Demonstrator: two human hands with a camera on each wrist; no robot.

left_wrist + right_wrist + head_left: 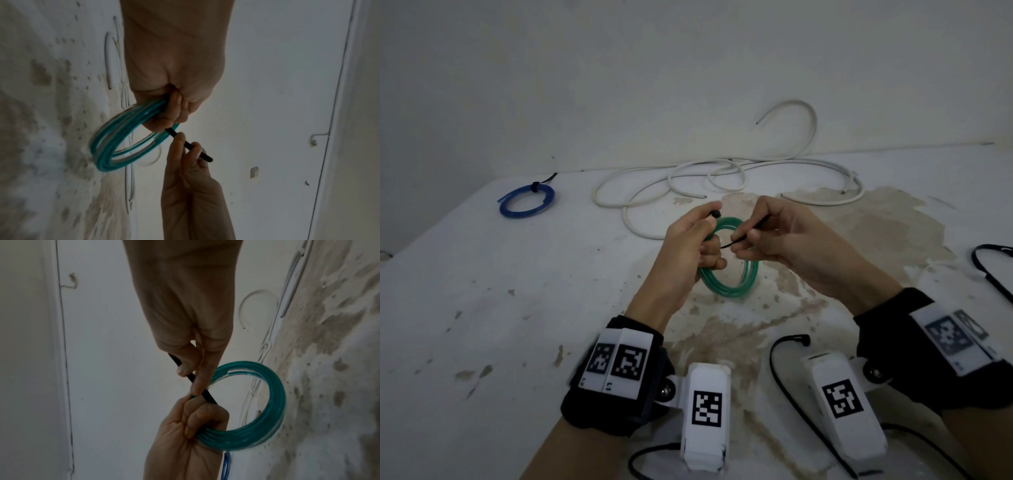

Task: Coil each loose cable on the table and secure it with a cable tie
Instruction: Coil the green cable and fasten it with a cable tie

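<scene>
**Green coil in my left hand, black tie in my right**

My left hand is clenched round the coiled green translucent plastic cable, holding it up on edge above the stained white surface. The fingers of that hand curl over the bundled loops, and the thumb and forefinger nip the head end of a thin black plastic cable tie at the top of the coil. My right hand pinches the tie's free tail between thumb and forefinger, just beside the left hand, with the strap running between them.

Far left on the surface lies a blue translucent cable coil, already bound with a black tie. Behind my hands a long white round cable sprawls loose near the wall, one end arching up against it. More black ties lie at the right edge and near my right wrist.

White blocks on my black wristbands carry black-and-white square marker patterns; I cannot read any writing on them.
</scene>
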